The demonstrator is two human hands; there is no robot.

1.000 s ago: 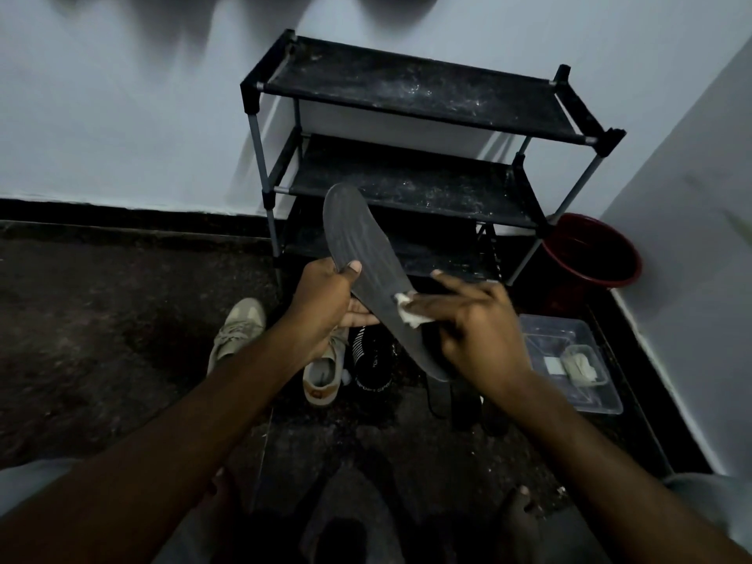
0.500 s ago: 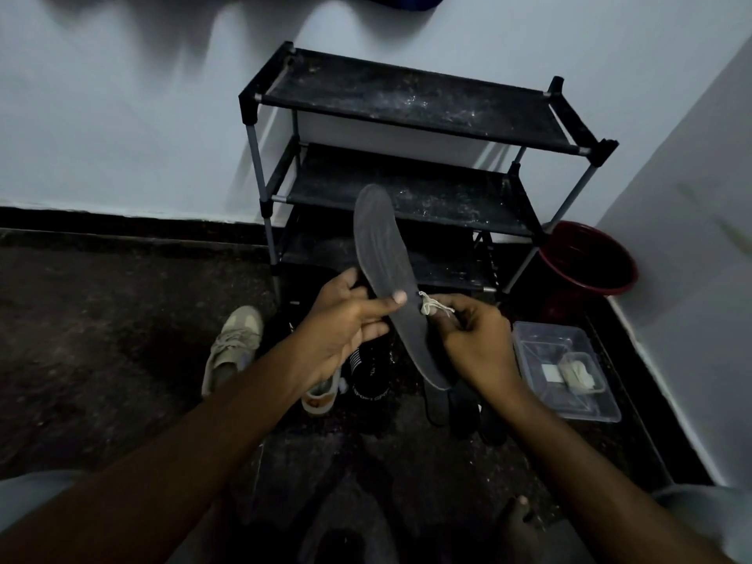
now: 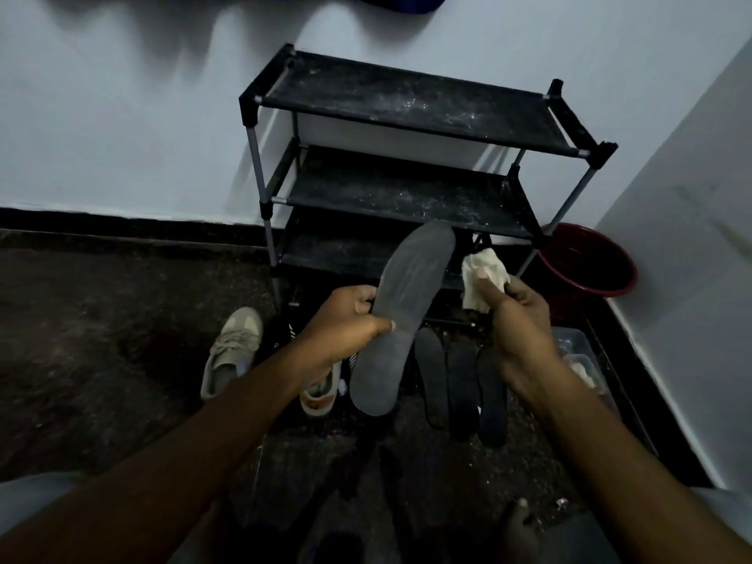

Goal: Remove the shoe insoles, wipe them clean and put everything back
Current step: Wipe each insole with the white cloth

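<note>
My left hand (image 3: 350, 319) grips a dark grey insole (image 3: 401, 315) at its middle, thumb across the front, and holds it up nearly upright above the floor. My right hand (image 3: 519, 319) pinches a crumpled white wipe (image 3: 482, 274) just right of the insole's upper end, apart from it. Three dark insoles (image 3: 460, 384) lie side by side on the floor below my right hand. A beige sneaker (image 3: 234, 348) lies on the floor to the left. A second beige shoe (image 3: 321, 394) shows partly under my left wrist.
A black three-shelf shoe rack (image 3: 407, 111) stands against the white wall straight ahead. To its right sits a red bucket (image 3: 586, 262) in the corner. A clear plastic tray (image 3: 582, 360) with white wipes lies by the right wall. The floor is dark and speckled.
My right hand has lifted the wipe off the insole and moved it up to the right. The insole has tilted so its top leans right, and the three insoles on the floor now show.
</note>
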